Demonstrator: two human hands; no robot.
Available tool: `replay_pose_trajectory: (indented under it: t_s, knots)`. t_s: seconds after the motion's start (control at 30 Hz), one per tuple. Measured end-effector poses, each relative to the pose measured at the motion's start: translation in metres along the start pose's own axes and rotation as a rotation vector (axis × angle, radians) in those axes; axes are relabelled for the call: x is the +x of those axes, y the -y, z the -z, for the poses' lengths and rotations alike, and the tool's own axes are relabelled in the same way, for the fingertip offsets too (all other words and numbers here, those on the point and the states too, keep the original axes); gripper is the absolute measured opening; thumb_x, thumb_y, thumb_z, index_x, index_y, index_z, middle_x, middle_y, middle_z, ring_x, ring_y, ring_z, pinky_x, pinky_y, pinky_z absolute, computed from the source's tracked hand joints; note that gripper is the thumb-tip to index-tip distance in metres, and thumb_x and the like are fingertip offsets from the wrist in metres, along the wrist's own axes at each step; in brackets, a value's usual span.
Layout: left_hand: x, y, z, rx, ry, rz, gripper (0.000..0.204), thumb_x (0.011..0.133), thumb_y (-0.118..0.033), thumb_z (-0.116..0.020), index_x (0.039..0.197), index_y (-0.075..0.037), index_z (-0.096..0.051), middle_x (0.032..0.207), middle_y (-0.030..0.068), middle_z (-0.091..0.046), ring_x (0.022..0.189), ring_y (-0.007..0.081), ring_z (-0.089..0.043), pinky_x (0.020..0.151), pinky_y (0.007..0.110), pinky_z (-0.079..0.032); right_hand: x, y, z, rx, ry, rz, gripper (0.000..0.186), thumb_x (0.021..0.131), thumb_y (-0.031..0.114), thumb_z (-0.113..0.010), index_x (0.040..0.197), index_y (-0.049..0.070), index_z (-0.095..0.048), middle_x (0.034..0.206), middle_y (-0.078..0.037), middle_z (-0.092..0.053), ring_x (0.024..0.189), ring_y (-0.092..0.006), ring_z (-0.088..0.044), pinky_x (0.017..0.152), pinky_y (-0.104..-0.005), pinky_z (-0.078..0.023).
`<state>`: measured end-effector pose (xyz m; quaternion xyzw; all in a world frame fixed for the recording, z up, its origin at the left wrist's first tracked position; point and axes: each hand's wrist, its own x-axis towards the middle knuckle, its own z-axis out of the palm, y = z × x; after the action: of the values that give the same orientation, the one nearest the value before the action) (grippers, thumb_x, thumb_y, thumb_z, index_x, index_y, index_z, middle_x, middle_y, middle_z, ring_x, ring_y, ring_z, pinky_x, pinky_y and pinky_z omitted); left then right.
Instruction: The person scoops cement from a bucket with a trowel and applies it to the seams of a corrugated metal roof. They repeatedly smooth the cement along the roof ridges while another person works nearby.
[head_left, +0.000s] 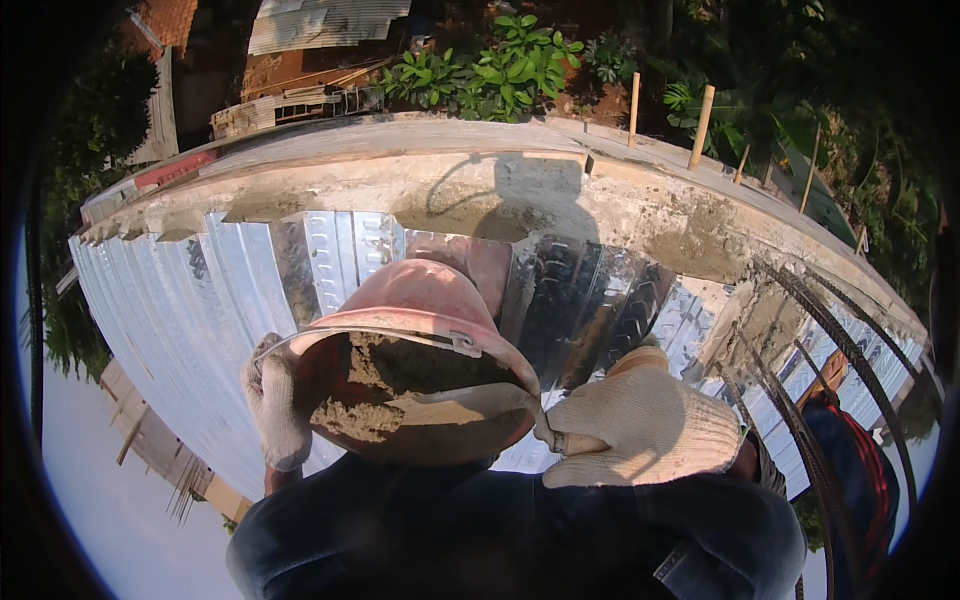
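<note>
A scuffed red bucket [415, 290] is tipped so its mouth faces me, with wet grey-brown mortar [365, 415] clinging inside. At its left side my left hand [278, 405], in a pale knit glove, is closed on the rim beside the wire handle [400, 330]. My gloved right hand [650, 420] is closed at the bucket's right edge, around what looks like a wooden-handled tool [638, 358]. Most of that tool is hidden by the glove, so its working end cannot be made out. A sunlit pale strip crosses the bucket's inside.
Shiny ribbed metal sheeting [190, 300] lies beneath, bordered by a mortar-smeared concrete edge [690, 220]. Bent rebar [830, 330] rises at right, near another person in dark clothing [850, 480]. Beyond the edge stand wooden posts [702, 128], leafy plants [515, 70] and a low roof [320, 25].
</note>
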<state>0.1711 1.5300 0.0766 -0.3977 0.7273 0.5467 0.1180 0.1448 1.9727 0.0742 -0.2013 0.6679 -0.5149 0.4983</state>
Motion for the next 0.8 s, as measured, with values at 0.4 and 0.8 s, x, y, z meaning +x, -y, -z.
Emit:
replay_pose_trajectory:
  t_s: [0.4,0.8]
  knots:
    - [0.015,-0.002,0.007,0.048,-0.024,0.002,0.037,0.114,-0.032,-0.059,0.126,0.001,-0.067,0.105,0.0022,-0.068,0.095,0.0116,-0.062,0.087,0.030,-0.054,0.010,-0.010,0.020,0.116,0.074,0.044,0.045,0.085,0.047,-0.090,0.106,0.009,-0.076,0.081,-0.013,-0.070,0.078,-0.0390,-0.071,0.069,-0.0464,-0.056]
    - [-0.001,-0.024,-0.030,0.241,0.018,-0.105,0.041,0.113,-0.042,-0.065,0.116,-0.001,-0.072,0.099,0.0019,-0.071,0.089,0.0101,-0.064,0.080,0.028,-0.054,0.007,0.001,0.013,-0.001,0.017,0.002,0.048,0.083,0.047,-0.092,0.109,0.008,-0.078,0.083,-0.014,-0.072,0.080,-0.0394,-0.072,0.071,-0.0460,-0.056]
